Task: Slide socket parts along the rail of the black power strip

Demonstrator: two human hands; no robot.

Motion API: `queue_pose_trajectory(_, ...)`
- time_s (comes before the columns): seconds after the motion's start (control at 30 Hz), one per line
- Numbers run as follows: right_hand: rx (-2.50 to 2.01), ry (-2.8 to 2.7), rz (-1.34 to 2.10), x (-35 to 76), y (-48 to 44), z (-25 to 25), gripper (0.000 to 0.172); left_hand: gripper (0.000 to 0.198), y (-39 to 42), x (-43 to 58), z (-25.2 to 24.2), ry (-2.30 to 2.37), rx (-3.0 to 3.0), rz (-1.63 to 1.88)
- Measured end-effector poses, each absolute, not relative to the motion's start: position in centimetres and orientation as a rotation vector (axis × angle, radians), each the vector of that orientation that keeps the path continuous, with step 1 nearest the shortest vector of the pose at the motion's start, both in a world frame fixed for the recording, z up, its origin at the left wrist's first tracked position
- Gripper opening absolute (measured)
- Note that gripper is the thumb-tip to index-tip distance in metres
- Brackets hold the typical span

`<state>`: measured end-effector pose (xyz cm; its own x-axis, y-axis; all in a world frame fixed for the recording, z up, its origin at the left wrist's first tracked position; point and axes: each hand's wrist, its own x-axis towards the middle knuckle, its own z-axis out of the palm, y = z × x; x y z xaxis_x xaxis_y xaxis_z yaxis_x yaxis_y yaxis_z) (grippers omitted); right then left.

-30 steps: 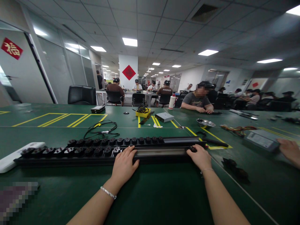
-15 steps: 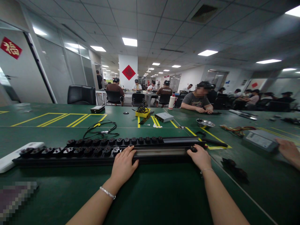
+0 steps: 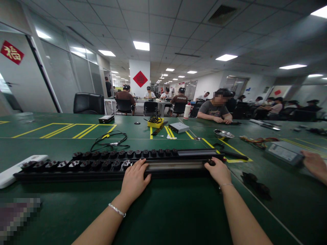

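A long black power strip (image 3: 102, 165) with two rows of black sockets lies across the green table (image 3: 166, 211) in front of me. My left hand (image 3: 134, 180) rests on its middle, fingers curled over the near edge beside the last sockets. My right hand (image 3: 218, 171) sits at the strip's right end, fingers closed on a small black part (image 3: 211, 162) there. Between the hands the strip shows a bare grey channel (image 3: 176, 165).
A white device (image 3: 15, 168) lies at the strip's left end. A black cable (image 3: 109, 141), a yellow box (image 3: 155, 122), a grey box (image 3: 178, 127), a metal bowl (image 3: 224, 133) and coloured wires (image 3: 259, 140) lie beyond. Another person's hand (image 3: 315, 165) holds a grey unit (image 3: 283, 152) at right. Several people sit behind.
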<state>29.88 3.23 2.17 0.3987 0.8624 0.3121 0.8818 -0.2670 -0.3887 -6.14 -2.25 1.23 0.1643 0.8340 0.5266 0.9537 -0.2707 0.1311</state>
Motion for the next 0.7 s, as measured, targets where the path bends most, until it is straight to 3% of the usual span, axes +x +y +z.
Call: queue_pose_trajectory(0.7, -2.121, -1.452, -0.017, 30.29, 3.59, 1.74, 0.051, 0.033, -2.21, -6.12, 1.12, -1.71, -2.184, -0.741)
